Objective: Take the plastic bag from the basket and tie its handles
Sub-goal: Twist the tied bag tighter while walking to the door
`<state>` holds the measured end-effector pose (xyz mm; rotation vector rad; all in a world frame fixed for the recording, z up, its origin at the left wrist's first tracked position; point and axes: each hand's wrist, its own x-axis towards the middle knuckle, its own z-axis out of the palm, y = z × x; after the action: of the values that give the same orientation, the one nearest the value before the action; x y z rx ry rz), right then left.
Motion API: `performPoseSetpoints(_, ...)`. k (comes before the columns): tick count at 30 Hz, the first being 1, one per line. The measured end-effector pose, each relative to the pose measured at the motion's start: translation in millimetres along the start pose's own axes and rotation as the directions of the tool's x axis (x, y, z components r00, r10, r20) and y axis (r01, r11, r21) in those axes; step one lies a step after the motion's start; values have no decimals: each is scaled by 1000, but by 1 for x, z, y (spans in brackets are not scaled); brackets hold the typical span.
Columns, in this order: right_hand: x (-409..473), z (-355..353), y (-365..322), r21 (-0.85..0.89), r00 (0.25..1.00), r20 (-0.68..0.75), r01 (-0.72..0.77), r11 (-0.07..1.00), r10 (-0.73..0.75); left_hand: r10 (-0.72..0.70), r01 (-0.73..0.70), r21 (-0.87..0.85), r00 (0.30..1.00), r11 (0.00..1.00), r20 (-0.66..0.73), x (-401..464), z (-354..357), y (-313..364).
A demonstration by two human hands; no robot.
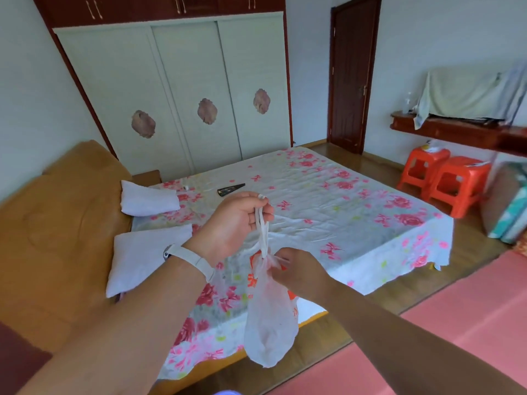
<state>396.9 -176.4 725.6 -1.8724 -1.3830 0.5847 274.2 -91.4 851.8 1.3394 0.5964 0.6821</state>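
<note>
A thin white plastic bag with orange print hangs in the air over the near corner of the bed. My left hand is raised above it and pinches the twisted white handles between thumb and fingers. A white band sits on that wrist. Lower and to the right, my right hand grips the gathered neck of the bag just under the handles. No basket is in view.
A bed with a rose-print sheet fills the middle; two white pillows and a dark flat object lie on it. Two orange stools stand at the right. A wardrobe and a door are behind.
</note>
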Motion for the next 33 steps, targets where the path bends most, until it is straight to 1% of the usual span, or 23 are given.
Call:
performPoseSetpoints(2, -4, -33, 26, 20, 1000, -15, -7, 1000, 8, -1, 1, -18, 1000, 1000, 18, 14, 40, -4)
performPoseSetpoints(4, -7, -65, 51, 14, 999, -34, 16, 1000, -15, -4, 5, -22, 1000, 1000, 31, 29, 77, -8)
performPoseSetpoints(8, -9, -121, 97, -120, 989, -125, 67, 991, -82, -4, 5, -23, 999, 1000, 49, 62, 141, -20)
performPoseSetpoints(13, -16, -179, 151, -203, 957, -274, 43, 978, -99, -15, 19, -40, 994, 999, 108, 100, 211, -29)
performPoseSetpoints(19, -15, -251, 210, -141, 913, -405, -111, 984, 45, -38, 54, -70, 976, 996, 213, 151, 294, -39)
performPoseSetpoints(26, 3, -325, 281, -133, 857, -489, -256, 958, 161, -84, 116, -71, 933, 991, 350, 230, 383, -65)
performPoseSetpoints(29, 15, -354, 314, -139, 841, -506, -301, 944, 193, -106, 146, -66, 904, 987, 415, 270, 419, -79)
performPoseSetpoints(33, 36, -398, 351, -132, 828, -511, -341, 931, 231, -117, 168, -47, 836, 985, 536, 328, 463, -92)
